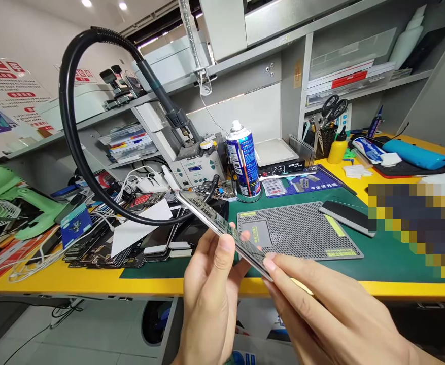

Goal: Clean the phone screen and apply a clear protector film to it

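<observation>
A slim smartphone (210,218) is held edge-on above the front of the yellow workbench (93,281). My left hand (210,294) grips it from below, thumb on its upper face and fingers behind it. My right hand (321,309) pinches the phone's near end between thumb and fingers. A thin pale tool seems to lie under the right fingers, but I cannot make it out clearly. Just beyond the phone lies a grey honeycomb mat (302,230) on a green work mat (378,253).
A black flexible hose (68,101) arcs over the bench from a soldering station (197,170). A blue spray can (244,162) stands behind the mats. A pile of phones and parts (131,243) lies left. A dark phone (346,217), scissors cup (329,137) and yellow bottle (337,147) sit right.
</observation>
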